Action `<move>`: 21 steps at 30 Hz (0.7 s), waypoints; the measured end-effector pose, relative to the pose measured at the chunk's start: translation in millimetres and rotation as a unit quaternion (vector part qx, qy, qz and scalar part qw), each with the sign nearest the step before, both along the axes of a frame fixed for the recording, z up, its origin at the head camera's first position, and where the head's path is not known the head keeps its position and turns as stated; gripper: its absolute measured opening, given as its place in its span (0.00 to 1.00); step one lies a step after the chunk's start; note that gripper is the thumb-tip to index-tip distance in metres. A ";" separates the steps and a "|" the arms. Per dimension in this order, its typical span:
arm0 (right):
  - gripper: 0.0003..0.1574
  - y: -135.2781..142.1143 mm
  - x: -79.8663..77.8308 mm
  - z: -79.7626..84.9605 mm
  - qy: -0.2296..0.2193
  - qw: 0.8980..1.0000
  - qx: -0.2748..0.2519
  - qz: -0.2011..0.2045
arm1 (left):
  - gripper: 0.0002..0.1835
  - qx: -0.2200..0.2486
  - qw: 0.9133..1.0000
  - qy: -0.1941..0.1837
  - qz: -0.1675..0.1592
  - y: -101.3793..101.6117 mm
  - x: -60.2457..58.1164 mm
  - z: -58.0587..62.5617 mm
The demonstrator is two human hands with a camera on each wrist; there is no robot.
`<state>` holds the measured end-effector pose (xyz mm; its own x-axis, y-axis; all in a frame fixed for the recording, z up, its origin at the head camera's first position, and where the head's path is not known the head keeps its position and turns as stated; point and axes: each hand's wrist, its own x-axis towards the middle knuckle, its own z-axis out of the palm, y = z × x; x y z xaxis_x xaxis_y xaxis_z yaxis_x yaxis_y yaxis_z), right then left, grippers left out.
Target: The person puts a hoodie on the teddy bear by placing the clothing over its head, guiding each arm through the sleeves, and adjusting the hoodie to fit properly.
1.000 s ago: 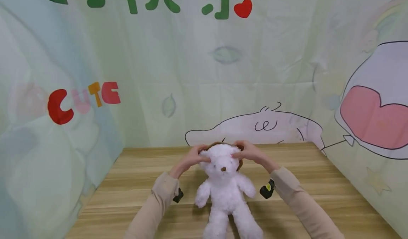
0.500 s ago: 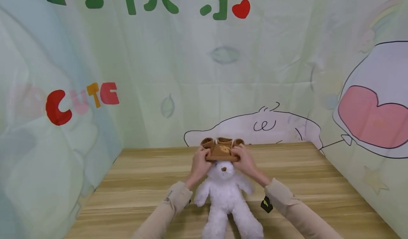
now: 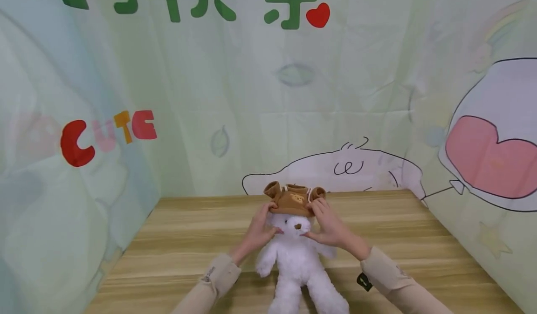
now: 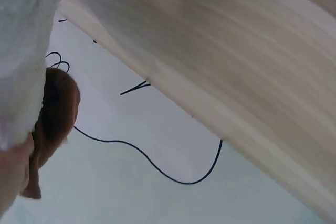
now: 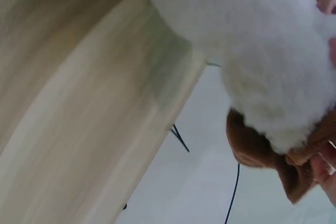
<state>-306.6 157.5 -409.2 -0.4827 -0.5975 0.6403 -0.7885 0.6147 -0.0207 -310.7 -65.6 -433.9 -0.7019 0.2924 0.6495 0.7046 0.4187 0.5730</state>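
Observation:
A white plush teddy bear (image 3: 293,262) lies face up on the wooden table, feet toward me. Over the top of its head sits a small brown doll sweater (image 3: 291,206), with sleeves and neck opening pointing away and a bear patch in front. At the hem's left side, my left hand (image 3: 257,232) holds the cloth, its thumb by the bear's cheek. My right hand (image 3: 333,225) grips the opposite side likewise, thumb near the muzzle. In the right wrist view, fingertips touch the brown cloth (image 5: 252,142) beside white fur (image 5: 252,30). The bear's forehead and ears are hidden.
The wood-grain table (image 3: 189,239) ends at a back edge just beyond the sweater. A printed cloth backdrop (image 3: 209,95) hangs behind and along both sides. A small black device (image 3: 364,281) sits at my right sleeve.
The brown sweater has come from behind the bear's head to over its top. Lately the hem has tipped down onto the forehead, and both thumbs have spread to the bear's cheeks.

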 end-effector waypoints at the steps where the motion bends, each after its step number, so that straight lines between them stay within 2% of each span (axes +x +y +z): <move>1: 0.33 -1.9 0.1 -1.1 0.009 1.000 -0.012 0.003 | 0.27 0.010 1.000 0.003 0.001 0.6 -0.3 -0.9; 4: 0.26 -9.1 -1.8 -4.5 0.036 0.998 -0.043 0.015 | 0.23 0.033 0.997 0.055 0.036 3.6 -5.5 -5.2; 8: 0.20 -17.4 -5.2 -9.3 0.074 0.994 -0.073 0.036 | 0.17 0.047 0.987 0.137 0.068 5.6 -11.8 -11.6; 11: 0.18 -21.1 -8.0 -14.6 0.126 0.988 -0.079 0.050 | 0.12 0.018 0.977 0.195 0.087 5.4 -13.2 -14.9; 14: 0.17 -21.6 -11.5 -20.8 0.172 0.980 -0.069 0.071 | 0.09 -0.023 0.960 0.253 0.119 4.4 -14.5 -17.7; 16: 0.14 -19.5 -13.4 -26.2 0.194 0.976 -0.052 0.084 | 0.09 -0.044 0.954 0.271 0.125 3.1 -14.9 -18.9; 18: 0.09 -15.3 -14.1 -32.0 0.205 0.974 -0.043 0.089 | 0.11 -0.042 0.957 0.266 0.107 1.0 -14.6 -19.2; 21: 0.08 -8.0 -12.6 -38.8 0.199 0.975 -0.051 0.082 | 0.11 -0.020 0.971 0.231 0.054 -3.1 -13.3 -18.3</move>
